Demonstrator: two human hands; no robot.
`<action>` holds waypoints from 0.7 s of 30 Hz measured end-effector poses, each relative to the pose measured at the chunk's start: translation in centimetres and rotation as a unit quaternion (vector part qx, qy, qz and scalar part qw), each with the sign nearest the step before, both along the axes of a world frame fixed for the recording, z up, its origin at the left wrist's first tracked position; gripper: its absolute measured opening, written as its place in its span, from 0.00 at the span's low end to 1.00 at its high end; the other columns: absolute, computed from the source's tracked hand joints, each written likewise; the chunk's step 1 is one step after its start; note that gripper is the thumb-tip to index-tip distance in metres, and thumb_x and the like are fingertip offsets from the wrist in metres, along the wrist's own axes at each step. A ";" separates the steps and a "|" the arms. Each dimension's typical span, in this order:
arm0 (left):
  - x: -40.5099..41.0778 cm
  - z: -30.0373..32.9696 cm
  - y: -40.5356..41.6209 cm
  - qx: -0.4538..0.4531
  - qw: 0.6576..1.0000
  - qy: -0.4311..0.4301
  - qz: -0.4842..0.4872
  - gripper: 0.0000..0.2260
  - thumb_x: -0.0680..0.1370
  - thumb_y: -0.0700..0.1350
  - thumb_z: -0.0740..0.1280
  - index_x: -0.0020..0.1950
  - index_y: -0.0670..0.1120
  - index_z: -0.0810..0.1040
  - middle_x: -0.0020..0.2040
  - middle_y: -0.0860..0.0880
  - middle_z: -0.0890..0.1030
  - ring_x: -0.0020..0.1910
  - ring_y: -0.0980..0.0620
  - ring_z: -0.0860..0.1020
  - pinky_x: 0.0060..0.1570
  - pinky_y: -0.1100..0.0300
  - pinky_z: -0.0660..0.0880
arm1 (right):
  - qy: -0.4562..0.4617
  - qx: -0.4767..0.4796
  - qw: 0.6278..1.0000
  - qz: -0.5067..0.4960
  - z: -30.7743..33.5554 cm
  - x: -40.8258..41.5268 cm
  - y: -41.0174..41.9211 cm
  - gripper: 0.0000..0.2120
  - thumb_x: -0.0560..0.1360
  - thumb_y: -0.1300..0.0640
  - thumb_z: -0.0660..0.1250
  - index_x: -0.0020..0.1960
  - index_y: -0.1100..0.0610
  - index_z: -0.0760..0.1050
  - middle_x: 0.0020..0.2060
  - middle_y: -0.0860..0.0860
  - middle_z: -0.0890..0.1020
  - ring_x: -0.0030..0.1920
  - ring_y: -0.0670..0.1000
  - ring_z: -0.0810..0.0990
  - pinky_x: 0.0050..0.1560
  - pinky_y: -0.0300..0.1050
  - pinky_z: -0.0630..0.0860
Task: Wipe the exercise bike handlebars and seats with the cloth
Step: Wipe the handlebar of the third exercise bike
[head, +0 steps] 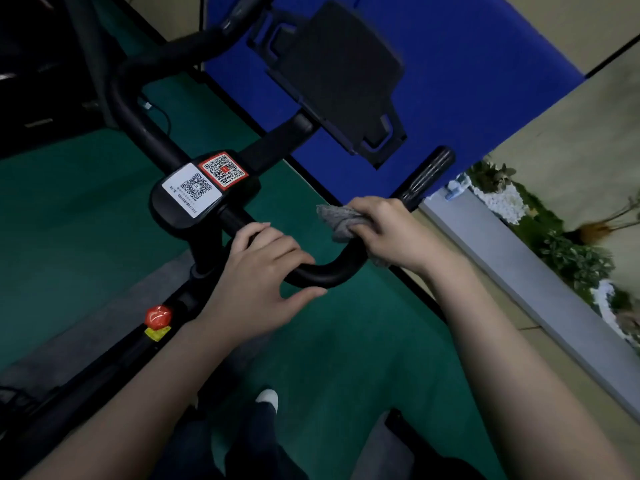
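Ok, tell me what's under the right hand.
The right hand grips a grey cloth wrapped over the black handlebar. The bar beneath cloth and palm is covered, so its surface can't be seen.

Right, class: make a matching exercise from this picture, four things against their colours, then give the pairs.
Things:
1. cloth
2. handlebar
3. knob
4. floor mat

Colours:
A. red
B. green
C. grey
D. black

Pairs: 1-C, 2-D, 3-A, 4-B
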State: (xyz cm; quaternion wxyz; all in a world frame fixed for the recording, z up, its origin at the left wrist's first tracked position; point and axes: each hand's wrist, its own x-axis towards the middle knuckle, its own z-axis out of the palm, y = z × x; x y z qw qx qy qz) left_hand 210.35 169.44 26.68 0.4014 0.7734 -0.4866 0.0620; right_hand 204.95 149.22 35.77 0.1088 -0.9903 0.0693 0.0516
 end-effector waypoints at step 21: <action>-3.4 1.8 -5.8 0.066 0.989 -0.053 0.125 0.19 0.73 0.64 0.60 0.47 0.50 0.79 0.35 0.54 0.78 0.29 0.48 0.78 0.30 0.59 0.70 | -0.301 0.114 0.946 -0.036 -3.2 -3.3 -2.3 0.10 0.75 0.69 0.64 0.54 0.62 0.79 0.49 0.50 0.80 0.50 0.45 0.77 0.52 0.33 0.71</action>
